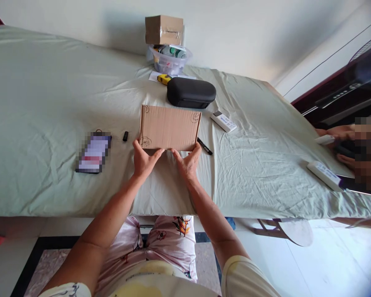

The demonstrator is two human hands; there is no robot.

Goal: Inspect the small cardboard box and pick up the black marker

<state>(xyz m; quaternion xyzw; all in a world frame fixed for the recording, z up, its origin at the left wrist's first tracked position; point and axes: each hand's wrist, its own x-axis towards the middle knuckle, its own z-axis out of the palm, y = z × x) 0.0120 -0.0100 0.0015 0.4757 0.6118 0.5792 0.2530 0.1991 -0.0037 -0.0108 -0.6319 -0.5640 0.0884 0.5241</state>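
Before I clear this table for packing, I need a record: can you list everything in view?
cardboard sheet: one, brown, table middle, near edge in both hands
black marker: one, right of sheet
marker cap: one, black, left of sheet
phone: one, dark, left
black case: one, behind sheet
remote: one, white, right
cardboard box: one, brown, on clear tub
left hand: grip on sheet
right hand: grip on sheet

Pixelated phone point(93, 152) screen; black marker point(205, 146) partly hidden.

Your left hand point(144, 160) and right hand point(188, 161) grip the cardboard sheet's point(170, 127) near edge, apparently flat on the sheeted table point(43, 103).
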